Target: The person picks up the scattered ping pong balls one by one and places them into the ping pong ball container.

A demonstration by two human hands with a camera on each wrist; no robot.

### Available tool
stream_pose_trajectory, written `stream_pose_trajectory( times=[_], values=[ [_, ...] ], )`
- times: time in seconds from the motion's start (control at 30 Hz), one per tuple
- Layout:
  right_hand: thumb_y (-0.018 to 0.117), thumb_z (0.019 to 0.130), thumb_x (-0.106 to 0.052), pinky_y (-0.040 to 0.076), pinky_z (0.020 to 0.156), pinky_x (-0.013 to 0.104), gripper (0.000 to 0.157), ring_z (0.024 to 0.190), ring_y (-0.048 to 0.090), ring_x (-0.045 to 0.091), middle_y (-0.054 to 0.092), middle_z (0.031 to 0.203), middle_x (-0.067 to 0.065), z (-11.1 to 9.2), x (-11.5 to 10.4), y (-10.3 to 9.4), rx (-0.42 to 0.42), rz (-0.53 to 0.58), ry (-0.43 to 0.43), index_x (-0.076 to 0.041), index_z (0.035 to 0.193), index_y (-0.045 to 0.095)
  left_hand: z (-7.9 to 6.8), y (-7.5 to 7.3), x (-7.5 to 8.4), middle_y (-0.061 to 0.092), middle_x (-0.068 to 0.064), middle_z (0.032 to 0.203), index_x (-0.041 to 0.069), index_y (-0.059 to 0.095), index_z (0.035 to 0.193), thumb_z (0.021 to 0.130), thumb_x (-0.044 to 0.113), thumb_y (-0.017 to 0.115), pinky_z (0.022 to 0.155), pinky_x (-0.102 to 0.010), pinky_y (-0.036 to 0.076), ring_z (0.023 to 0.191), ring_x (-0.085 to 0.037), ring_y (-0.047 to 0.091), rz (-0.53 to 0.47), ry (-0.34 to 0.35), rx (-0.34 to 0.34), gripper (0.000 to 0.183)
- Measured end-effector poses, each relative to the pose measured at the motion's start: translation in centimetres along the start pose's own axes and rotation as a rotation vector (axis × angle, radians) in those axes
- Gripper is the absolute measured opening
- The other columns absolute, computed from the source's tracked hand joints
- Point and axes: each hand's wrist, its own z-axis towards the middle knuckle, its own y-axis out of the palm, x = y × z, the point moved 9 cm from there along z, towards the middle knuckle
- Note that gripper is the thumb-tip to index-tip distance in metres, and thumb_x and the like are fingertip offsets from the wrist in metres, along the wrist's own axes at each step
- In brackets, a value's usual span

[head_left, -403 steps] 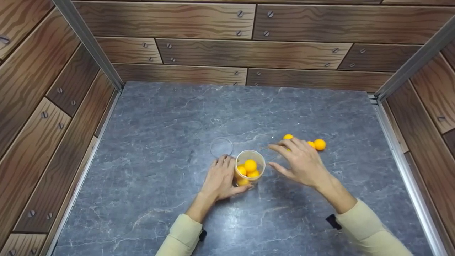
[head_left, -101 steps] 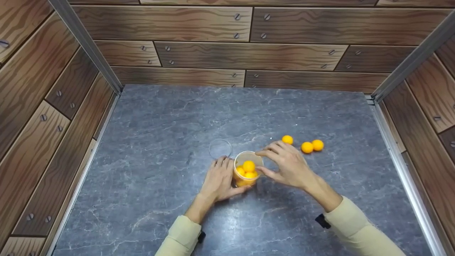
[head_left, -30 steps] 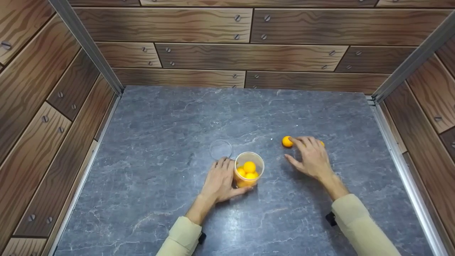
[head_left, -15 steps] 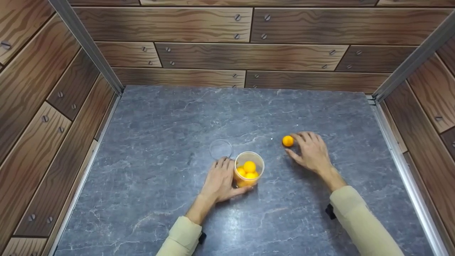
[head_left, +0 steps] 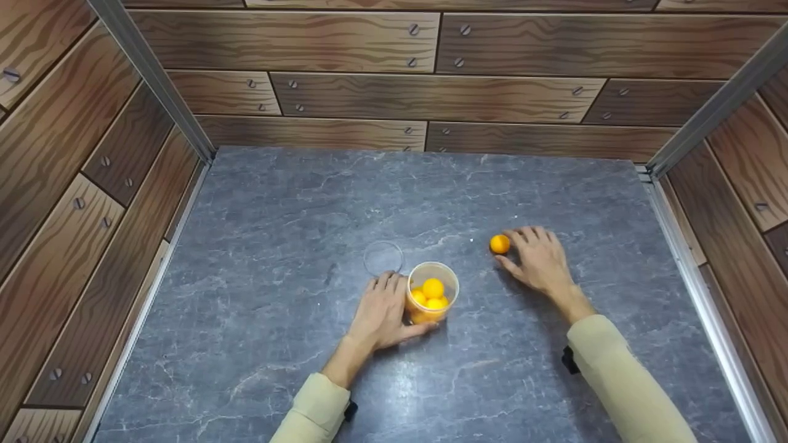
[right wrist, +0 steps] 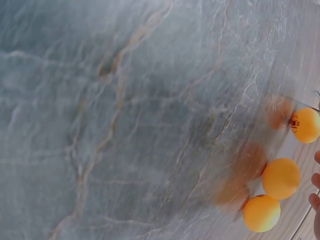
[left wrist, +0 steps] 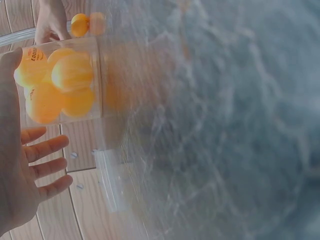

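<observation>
Probably the ball point(head_left: 499, 244) right of the cup point(head_left: 438, 271) is light and slick; pinch its sides gently. Your right hand point(head_left: 540, 261) has relaxed, empty fingers; your left hand point(head_left: 380, 312) touches the cup, fingers straight.

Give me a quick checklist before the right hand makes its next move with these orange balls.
1. Cup upright: ok; the left hand is at its side.
2. Cup mouth uncovered: ok; a clear round lid-like piece lies on the table.
3. Room in the cup: looks ok; bare wall shows above the balls inside in the head view.
4. Loose balls near the right hand: ok; the right wrist view shows three.
5. Right hand free: looks ok; no ball shows in its grasp.
6. Right hand clear of the lone ball: cannot tell; they look very close.
</observation>
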Motion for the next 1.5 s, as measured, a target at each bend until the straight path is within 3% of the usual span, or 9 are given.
stream_pose_trajectory(
  times=[0.63,1.13,1.5],
  values=[
    [0.075,0.096,-0.046,0.046,0.107,0.059,0.055,0.12,0.06,0.041,0.068,0.126,0.017,0.5,0.7,1.8,-0.102,-0.055,0.03,-0.01,0.136,0.065,0.0,0.0,-0.1,0.067,-0.011,0.126,0.007,0.055,0.132,0.081,0.085,0.063,0.101,-0.045,0.053,0.125,-0.029,0.061,-0.013,0.0,-0.003,0.094],
    [0.077,0.095,-0.039,0.046,0.104,0.059,0.049,0.118,0.061,0.043,0.07,0.123,0.019,0.6,0.8,2.2,-0.076,-0.006,0.033,-0.009,0.133,0.067,0.0,0.3,-0.2,0.067,-0.012,0.129,0.007,0.056,0.134,0.081,0.085,0.063,0.105,-0.045,0.053,0.128,-0.029,0.061,-0.033,-0.017,-0.027,0.095],
    [0.081,0.092,-0.036,0.046,0.103,0.06,0.046,0.115,0.062,0.043,0.072,0.117,0.019,0.3,0.4,1.9,-0.004,0.065,-0.003,-0.008,0.126,0.07,0.0,0.2,-0.1,0.067,-0.012,0.131,0.006,0.055,0.137,0.082,0.087,0.058,0.106,-0.045,0.053,0.129,-0.029,0.061,-0.009,-0.007,-0.035,0.098]
  ],
)
